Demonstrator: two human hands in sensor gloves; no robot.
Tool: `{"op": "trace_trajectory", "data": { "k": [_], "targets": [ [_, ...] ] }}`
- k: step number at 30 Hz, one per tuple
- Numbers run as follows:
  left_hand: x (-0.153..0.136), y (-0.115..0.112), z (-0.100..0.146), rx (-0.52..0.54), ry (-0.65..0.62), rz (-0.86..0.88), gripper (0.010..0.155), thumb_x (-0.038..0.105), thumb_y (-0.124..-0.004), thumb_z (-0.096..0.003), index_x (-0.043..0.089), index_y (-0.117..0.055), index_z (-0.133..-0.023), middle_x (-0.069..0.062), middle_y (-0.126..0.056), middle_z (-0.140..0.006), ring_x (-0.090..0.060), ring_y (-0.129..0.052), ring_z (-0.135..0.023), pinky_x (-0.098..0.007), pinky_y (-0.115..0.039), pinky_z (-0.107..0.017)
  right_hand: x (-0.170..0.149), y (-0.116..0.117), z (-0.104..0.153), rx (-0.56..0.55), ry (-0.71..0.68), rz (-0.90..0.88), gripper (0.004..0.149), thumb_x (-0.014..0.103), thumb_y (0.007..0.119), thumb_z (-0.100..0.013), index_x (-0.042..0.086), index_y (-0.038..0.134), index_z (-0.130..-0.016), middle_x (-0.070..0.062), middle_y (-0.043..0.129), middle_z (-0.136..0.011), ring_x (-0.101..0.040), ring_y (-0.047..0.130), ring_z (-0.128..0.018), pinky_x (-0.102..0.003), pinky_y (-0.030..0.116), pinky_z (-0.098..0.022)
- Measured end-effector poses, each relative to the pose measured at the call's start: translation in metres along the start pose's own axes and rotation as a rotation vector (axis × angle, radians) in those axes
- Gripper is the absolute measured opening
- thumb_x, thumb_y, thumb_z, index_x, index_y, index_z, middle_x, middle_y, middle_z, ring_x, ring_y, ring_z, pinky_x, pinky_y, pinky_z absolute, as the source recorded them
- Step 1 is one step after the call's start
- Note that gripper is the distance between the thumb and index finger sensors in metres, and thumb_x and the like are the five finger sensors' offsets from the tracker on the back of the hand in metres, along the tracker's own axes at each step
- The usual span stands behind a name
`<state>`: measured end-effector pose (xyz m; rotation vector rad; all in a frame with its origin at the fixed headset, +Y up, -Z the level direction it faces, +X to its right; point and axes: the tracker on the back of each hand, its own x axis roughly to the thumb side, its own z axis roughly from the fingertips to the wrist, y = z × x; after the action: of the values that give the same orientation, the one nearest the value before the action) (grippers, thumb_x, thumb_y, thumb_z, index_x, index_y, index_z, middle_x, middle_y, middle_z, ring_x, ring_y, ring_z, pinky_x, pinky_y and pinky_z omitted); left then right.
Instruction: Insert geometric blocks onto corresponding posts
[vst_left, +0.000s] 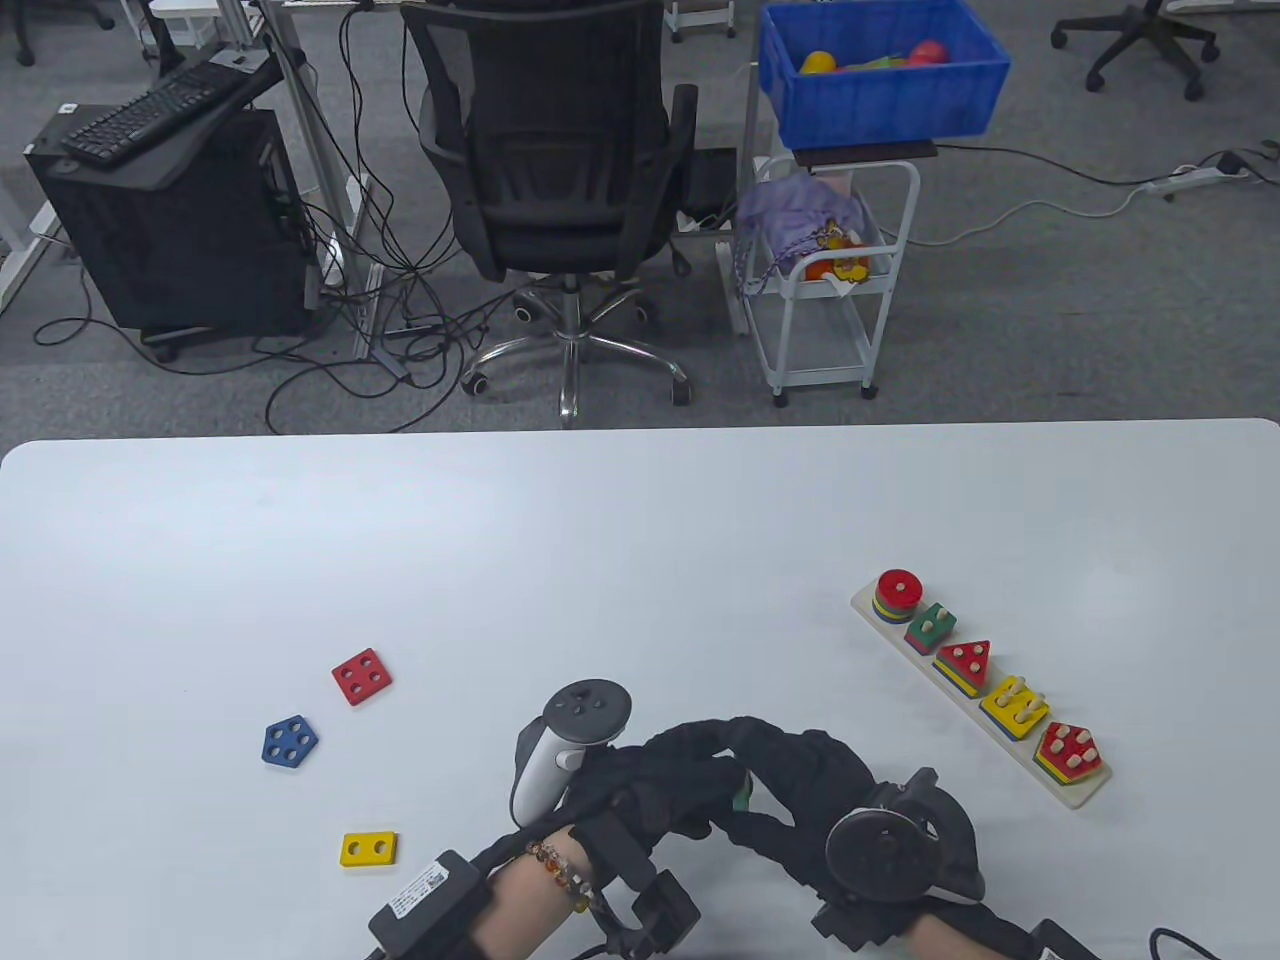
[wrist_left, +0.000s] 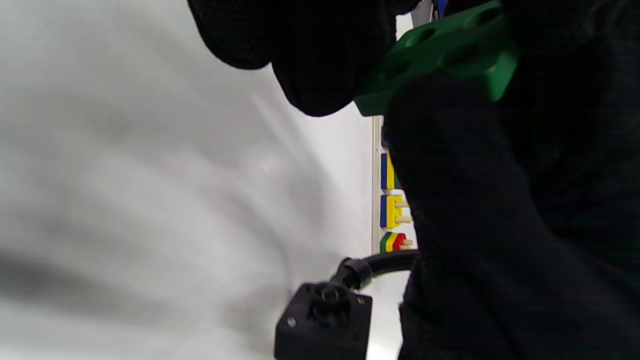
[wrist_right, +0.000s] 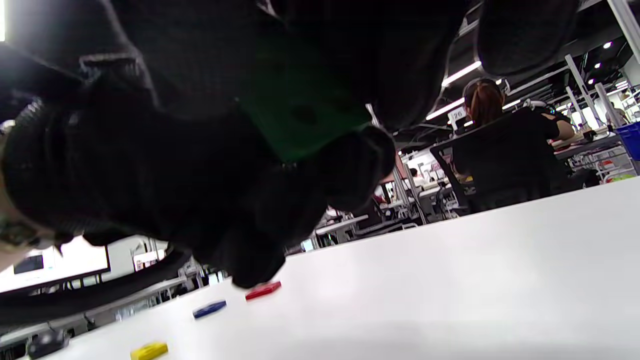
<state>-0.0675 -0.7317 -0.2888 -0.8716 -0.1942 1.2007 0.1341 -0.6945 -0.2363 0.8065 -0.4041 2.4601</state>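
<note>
A green block with holes (vst_left: 740, 797) is held just above the table near its front edge, between both gloved hands. My left hand (vst_left: 690, 790) and my right hand (vst_left: 765, 765) both have fingers curled around it. In the left wrist view the green block (wrist_left: 440, 60) shows its holes between black fingertips (wrist_left: 310, 60). The right wrist view has the green block (wrist_right: 300, 120) mostly covered by fingers. The wooden post board (vst_left: 1078, 797) lies to the right, with stacks topped by a red disc (vst_left: 897, 590), green rectangle (vst_left: 931, 626), red triangle (vst_left: 965, 660), yellow square (vst_left: 1015, 706) and red pentagon (vst_left: 1067, 750).
Three loose blocks lie left of the hands: a red square (vst_left: 361, 677), a blue pentagon (vst_left: 290, 742) and a yellow rectangle (vst_left: 369, 849). Beyond the table's far edge stand an office chair (vst_left: 560, 150) and a white cart (vst_left: 830, 270).
</note>
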Motion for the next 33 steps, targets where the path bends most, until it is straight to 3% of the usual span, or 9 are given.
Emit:
{"op": "trace_trajectory", "data": {
  "k": [4, 8, 12, 17, 19, 24, 29, 33],
  "targets": [
    [-0.001, -0.001, -0.001, -0.039, -0.027, 0.024, 0.08, 0.061, -0.076, -0.0413, 0.027, -0.044, -0.106, 0.005, -0.078, -0.102, -0.015, -0.091, -0.086, -0.041, -0.072, -0.07, 0.003, -0.003, 0.001, -0.04, -0.022, 0.025, 0.072, 0.046, 0.086, -0.04, 0.013, 0.061, -0.099, -0.015, 0.08, -0.093, -0.035, 0.092, -0.076, -0.063, 0.071, -0.057],
    [0.005, -0.002, 0.004, 0.003, -0.089, -0.05, 0.077, 0.059, -0.075, -0.0423, 0.031, -0.043, -0.107, 0.004, -0.069, -0.109, -0.019, -0.084, -0.095, -0.045, -0.065, -0.075, 0.004, -0.003, 0.002, -0.073, -0.042, 0.046, 0.072, 0.046, 0.086, -0.041, 0.012, 0.061, -0.099, -0.015, 0.08, -0.092, -0.035, 0.093, -0.074, -0.062, 0.075, -0.054],
    [0.011, 0.009, 0.015, 0.157, -0.146, -0.275, 0.076, 0.06, -0.074, -0.0419, 0.032, -0.046, -0.107, 0.002, -0.062, -0.113, -0.021, -0.079, -0.1, -0.049, -0.061, -0.077, -0.007, -0.009, 0.001, -0.077, 0.005, 0.062, 0.072, 0.047, 0.085, -0.042, 0.015, 0.057, -0.1, -0.013, 0.074, -0.096, -0.037, 0.094, -0.072, -0.06, 0.081, -0.05],
    [0.0, 0.042, 0.038, 0.374, -0.124, -0.492, 0.075, 0.059, -0.073, -0.0421, 0.034, -0.047, -0.107, 0.002, -0.063, -0.114, -0.022, -0.078, -0.1, -0.05, -0.06, -0.077, -0.032, -0.026, 0.001, -0.065, 0.104, 0.071, 0.073, 0.046, 0.087, -0.041, 0.017, 0.056, -0.101, -0.012, 0.071, -0.097, -0.038, 0.095, -0.075, -0.061, 0.083, -0.05],
    [-0.008, 0.058, 0.05, 0.462, -0.091, -0.587, 0.074, 0.06, -0.072, -0.0419, 0.034, -0.048, -0.107, 0.002, -0.063, -0.113, -0.022, -0.079, -0.1, -0.05, -0.06, -0.077, -0.047, -0.038, 0.0, -0.022, 0.192, 0.104, 0.075, 0.046, 0.088, -0.04, 0.018, 0.055, -0.101, -0.011, 0.071, -0.098, -0.039, 0.093, -0.076, -0.062, 0.079, -0.055],
    [-0.03, 0.092, 0.082, 0.666, -0.013, -0.755, 0.072, 0.06, -0.072, -0.0418, 0.036, -0.051, -0.106, 0.003, -0.065, -0.113, -0.021, -0.08, -0.1, -0.05, -0.06, -0.077, -0.083, -0.067, 0.007, -0.037, 0.386, 0.131, 0.08, 0.043, 0.093, -0.038, 0.01, 0.058, -0.102, -0.017, 0.075, -0.095, -0.041, 0.089, -0.077, -0.062, 0.076, -0.058],
    [-0.052, 0.119, 0.103, 0.724, 0.105, -0.751, 0.072, 0.06, -0.072, -0.0417, 0.037, -0.051, -0.106, 0.003, -0.064, -0.114, -0.022, -0.078, -0.102, -0.052, -0.059, -0.077, -0.122, -0.103, 0.014, -0.035, 0.6, 0.278, 0.075, 0.041, 0.094, -0.037, 0.007, 0.066, -0.098, -0.023, 0.078, -0.093, -0.044, 0.088, -0.076, -0.063, 0.075, -0.058],
    [-0.059, 0.131, 0.114, 0.802, 0.191, -0.843, 0.072, 0.06, -0.072, -0.0414, 0.038, -0.052, -0.106, 0.004, -0.062, -0.115, -0.023, -0.075, -0.104, -0.053, -0.057, -0.078, -0.151, -0.118, 0.017, -0.033, 0.796, 0.255, 0.071, 0.04, 0.093, -0.04, 0.007, 0.068, -0.098, -0.024, 0.076, -0.094, -0.046, 0.084, -0.075, -0.066, 0.068, -0.058]
  ]
}}
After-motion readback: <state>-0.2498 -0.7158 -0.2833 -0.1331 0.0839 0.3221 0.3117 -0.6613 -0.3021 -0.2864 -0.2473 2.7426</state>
